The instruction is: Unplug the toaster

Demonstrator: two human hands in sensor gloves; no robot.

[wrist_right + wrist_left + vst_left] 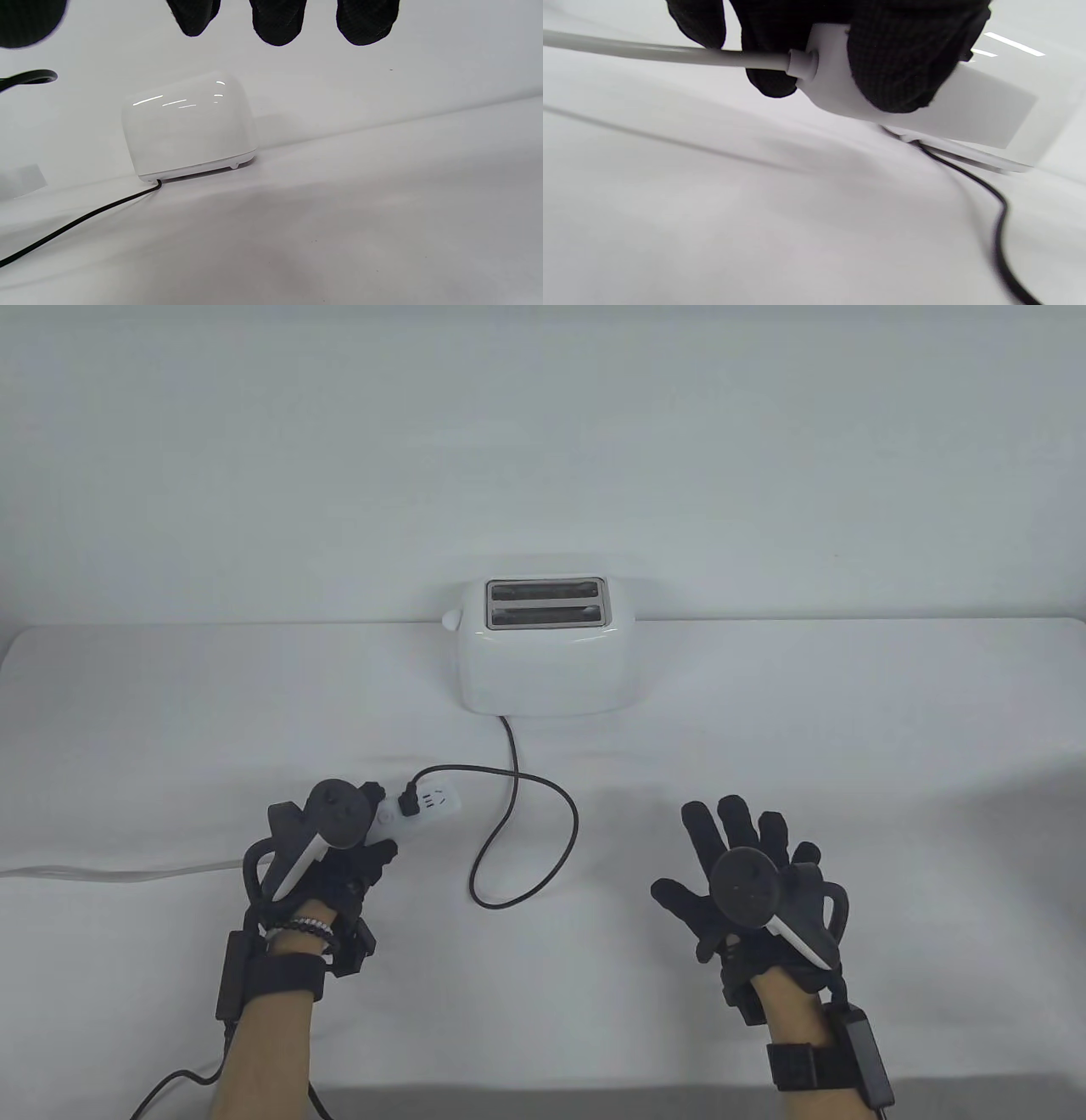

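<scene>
White cloth covers the table [764, 712], lying in soft folds and wrinkles, and behind its far edge a plain pale wall fills the upper half of the table view.

Nearest, the right hand [747, 882] hovers palm-down with all fingers spread wide, holding nothing; the right wrist view shows its fingertips [278, 21] hanging apart over bare cloth. The left hand [335, 848] sits at about the same depth on the left, its fingers closed around the near end of a white power strip [424, 804]. In the left wrist view, gloved fingers [899, 63] wrap the strip's body where its white cable [666, 53] enters; that cable runs off along the cloth to the left edge of the table view.

A black plug [411, 800] is seated in the strip, just beyond the left hand's fingers. From it a black cord [543, 831] arcs right, drops into 1 loose loop between the hands, then crosses itself and runs away up the cloth.

Farthest, the white toaster [547, 653] stands upright against the table's back edge, its 2 slots facing up, with the cord entering at its near base.
</scene>
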